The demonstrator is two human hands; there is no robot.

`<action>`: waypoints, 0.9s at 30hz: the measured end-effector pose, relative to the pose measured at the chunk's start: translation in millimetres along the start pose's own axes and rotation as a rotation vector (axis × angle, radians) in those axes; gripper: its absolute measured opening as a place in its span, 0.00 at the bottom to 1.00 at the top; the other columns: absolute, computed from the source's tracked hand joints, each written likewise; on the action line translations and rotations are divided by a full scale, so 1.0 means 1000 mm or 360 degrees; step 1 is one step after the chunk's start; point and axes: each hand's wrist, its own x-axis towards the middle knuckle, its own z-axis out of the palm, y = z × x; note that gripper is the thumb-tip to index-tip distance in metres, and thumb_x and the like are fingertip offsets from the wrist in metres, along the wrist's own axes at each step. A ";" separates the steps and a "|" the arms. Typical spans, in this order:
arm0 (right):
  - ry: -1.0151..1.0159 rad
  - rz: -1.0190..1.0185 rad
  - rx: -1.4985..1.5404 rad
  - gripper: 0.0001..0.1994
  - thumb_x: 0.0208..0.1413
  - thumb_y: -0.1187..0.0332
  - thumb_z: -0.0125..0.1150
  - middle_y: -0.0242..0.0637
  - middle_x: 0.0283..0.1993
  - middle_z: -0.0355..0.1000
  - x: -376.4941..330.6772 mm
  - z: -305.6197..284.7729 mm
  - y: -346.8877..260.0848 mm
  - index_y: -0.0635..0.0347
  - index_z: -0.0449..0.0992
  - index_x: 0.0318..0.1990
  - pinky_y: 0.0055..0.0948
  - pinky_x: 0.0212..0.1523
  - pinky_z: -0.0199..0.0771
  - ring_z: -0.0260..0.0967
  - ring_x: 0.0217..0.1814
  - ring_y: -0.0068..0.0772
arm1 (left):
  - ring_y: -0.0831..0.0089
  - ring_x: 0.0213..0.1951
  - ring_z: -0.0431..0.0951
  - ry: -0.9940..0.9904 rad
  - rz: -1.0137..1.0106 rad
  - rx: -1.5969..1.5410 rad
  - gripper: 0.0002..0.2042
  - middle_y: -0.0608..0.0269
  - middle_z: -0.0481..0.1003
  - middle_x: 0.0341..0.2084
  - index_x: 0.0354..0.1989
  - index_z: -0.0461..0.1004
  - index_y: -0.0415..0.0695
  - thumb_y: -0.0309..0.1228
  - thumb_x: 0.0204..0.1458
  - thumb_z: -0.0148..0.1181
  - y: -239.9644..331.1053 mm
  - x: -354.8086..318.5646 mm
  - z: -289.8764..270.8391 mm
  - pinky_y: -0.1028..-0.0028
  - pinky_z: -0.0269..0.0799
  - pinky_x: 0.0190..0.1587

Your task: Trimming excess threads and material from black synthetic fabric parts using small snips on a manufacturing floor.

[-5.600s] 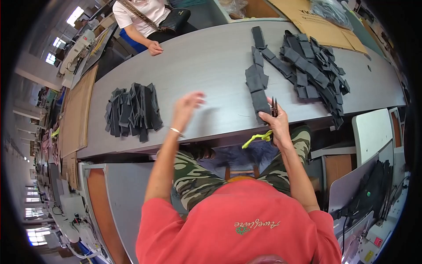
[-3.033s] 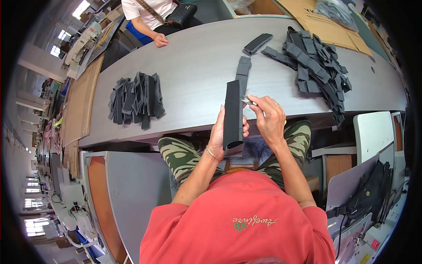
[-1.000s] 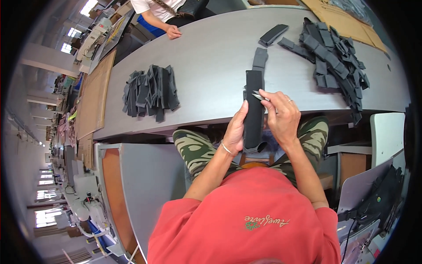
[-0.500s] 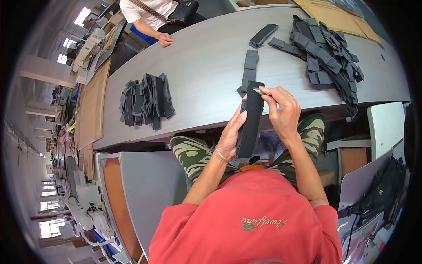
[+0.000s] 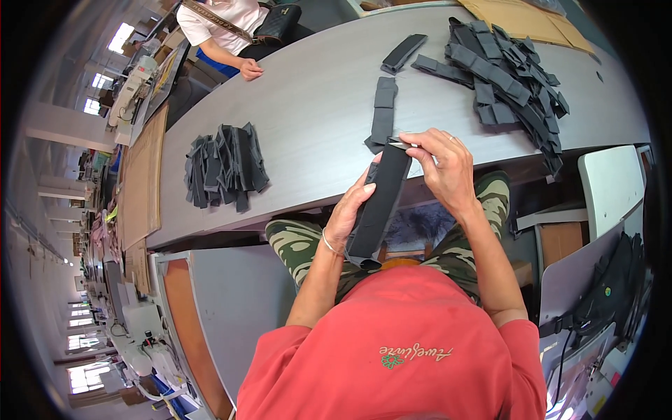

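Dark strip (image 5: pixel 382 203), spanning the near edge of the table (image 5: pixel 308 140). Left hand (image 5: pixel 348 211): gripping its side, for steadiness, I judge. Right hand (image 5: pixel 448 168): pinching a pointed tool (image 5: pixel 400 145), perhaps snips, at its far end.

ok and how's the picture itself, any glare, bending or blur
Head view: the lower-left window is blown out white; head view: the table looks bowed by the fisheye and corners go black; head view: left hand and right hand look fairly sharp, the black strip shows little detail.
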 end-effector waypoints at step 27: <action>0.0040 0.0447 0.0601 0.10 0.54 0.75 0.58 0.32 0.33 0.75 -0.012 -0.032 0.012 0.59 0.78 0.44 0.22 0.35 0.67 0.68 0.34 0.18 | 0.81 0.47 0.72 0.0036 -0.0144 -0.0090 0.30 0.62 0.69 0.52 0.67 0.50 0.39 0.35 0.58 0.50 -0.001 -0.020 -0.006 0.81 0.68 0.49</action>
